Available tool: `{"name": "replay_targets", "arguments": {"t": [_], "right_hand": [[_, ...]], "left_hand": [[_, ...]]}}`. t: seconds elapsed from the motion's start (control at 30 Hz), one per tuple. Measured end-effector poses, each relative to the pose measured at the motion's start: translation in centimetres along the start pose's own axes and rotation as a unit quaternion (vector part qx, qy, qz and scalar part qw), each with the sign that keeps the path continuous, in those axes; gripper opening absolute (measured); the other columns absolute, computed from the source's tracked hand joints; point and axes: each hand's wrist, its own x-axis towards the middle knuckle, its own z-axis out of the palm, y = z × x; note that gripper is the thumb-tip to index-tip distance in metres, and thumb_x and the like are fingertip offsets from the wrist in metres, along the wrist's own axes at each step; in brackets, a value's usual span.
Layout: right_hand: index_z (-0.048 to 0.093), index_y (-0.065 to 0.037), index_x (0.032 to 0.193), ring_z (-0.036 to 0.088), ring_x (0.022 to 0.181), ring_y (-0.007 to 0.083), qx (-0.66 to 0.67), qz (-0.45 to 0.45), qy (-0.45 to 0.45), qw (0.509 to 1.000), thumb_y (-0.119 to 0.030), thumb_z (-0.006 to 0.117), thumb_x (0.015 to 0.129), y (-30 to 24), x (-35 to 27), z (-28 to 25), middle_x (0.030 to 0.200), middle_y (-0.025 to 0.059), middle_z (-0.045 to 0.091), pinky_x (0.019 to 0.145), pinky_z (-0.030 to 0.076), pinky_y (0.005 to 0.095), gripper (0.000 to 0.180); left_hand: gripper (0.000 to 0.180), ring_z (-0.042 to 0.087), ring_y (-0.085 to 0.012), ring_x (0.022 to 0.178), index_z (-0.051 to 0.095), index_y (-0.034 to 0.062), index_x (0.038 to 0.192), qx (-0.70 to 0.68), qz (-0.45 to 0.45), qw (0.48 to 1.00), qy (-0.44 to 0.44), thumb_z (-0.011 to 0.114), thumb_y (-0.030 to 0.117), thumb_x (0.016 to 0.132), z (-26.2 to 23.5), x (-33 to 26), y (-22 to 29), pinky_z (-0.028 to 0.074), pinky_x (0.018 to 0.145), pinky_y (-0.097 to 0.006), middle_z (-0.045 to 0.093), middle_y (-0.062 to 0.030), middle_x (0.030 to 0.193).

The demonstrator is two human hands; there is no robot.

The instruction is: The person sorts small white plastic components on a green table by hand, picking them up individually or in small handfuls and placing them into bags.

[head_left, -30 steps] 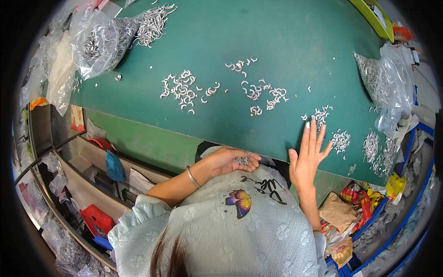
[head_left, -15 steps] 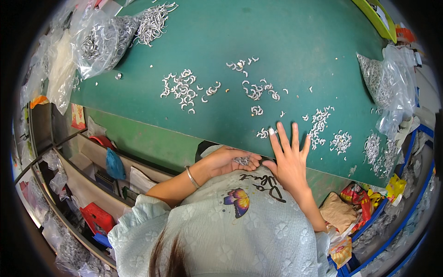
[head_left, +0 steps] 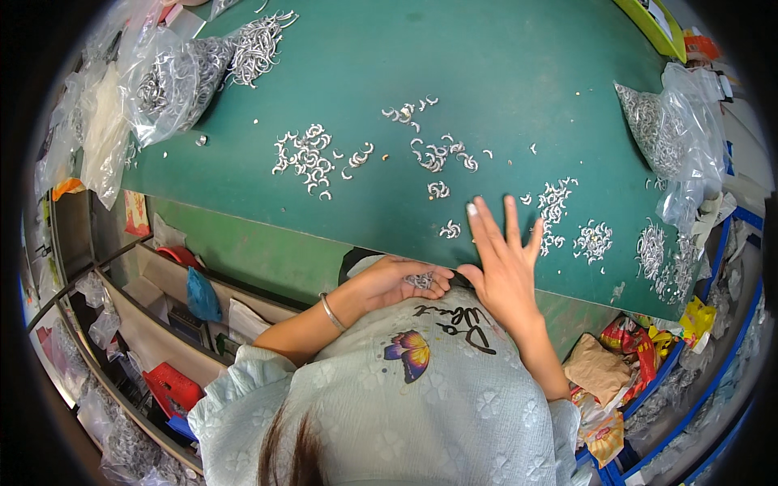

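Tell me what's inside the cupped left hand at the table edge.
The left hand cradles a small heap of silvery curved metal pieces on its palm. Whatever lies beneath that heap, against the palm, is covered.

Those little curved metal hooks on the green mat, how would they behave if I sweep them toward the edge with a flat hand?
The curved metal hooks look stiff and light, so they would probably slide on the green mat, not roll. Clustered ones may snag together.
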Motion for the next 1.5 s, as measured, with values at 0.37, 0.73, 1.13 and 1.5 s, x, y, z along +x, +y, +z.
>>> {"name": "replay_targets", "arguments": {"t": [0.37, 0.73, 1.13, 1.5], "right_hand": [[0.05, -0.006, 0.133, 0.02, 0.142, 0.0408, 0.027, -0.025, 0.033, 0.999, -0.038, 0.07, 0.074, -0.4, -2.5, 0.8, 0.153, 0.0042, 0.031, 0.102, 0.014, 0.0727, 0.069], [0.05, -0.011, 0.135, 0.023, 0.142, 0.0358, 0.028, -0.061, 0.028, 0.997, -0.039, 0.073, 0.067, -0.2, -4.1, 1.6, 0.15, -0.0006, 0.037, 0.098, 0.015, 0.0757, 0.077], [0.057, -0.013, 0.129, 0.032, 0.139, 0.0331, 0.118, -0.123, 0.043, 0.984, -0.037, 0.065, 0.077, 0.7, -5.3, 1.9, 0.144, 0.001, 0.045, 0.103, 0.013, 0.0714, 0.057], [0.043, -0.01, 0.141, 0.02, 0.143, 0.0317, -0.043, -0.056, 0.045, 0.996, -0.04, 0.062, 0.083, -1.3, -0.4, 3.3, 0.154, 0.0029, 0.029, 0.103, 0.017, 0.071, 0.068]], "left_hand": [[0.029, 0.065, -0.024, 0.089, 0.06, -0.0086, 0.115, -0.015, 0.007, 1.0, 0.009, 0.053, 0.011, 0.096, 0.0, 0.0, -0.3, 0.054, 0.083, -0.036, 0.066, -0.018, 0.105], [0.033, 0.06, -0.0326, 0.112, 0.049, -0.0064, 0.128, -0.047, 0.037, 0.998, -0.018, 0.044, 0.008, 0.098, 1.3, 0.5, -0.2, 0.051, 0.095, -0.04, 0.056, -0.0246, 0.125], [0.031, 0.063, -0.0271, 0.105, 0.053, -0.0041, 0.124, -0.104, 0.021, 0.994, 0.003, 0.052, 0.008, 0.095, 0.5, 0.9, -0.9, 0.053, 0.093, -0.042, 0.061, -0.0166, 0.115], [0.023, 0.064, -0.0248, 0.099, 0.062, -0.007, 0.111, 0.03, -0.003, 0.999, 0.017, 0.055, 0.005, 0.093, 0.1, 0.9, -0.6, 0.054, 0.088, -0.036, 0.065, -0.0173, 0.105]]}}
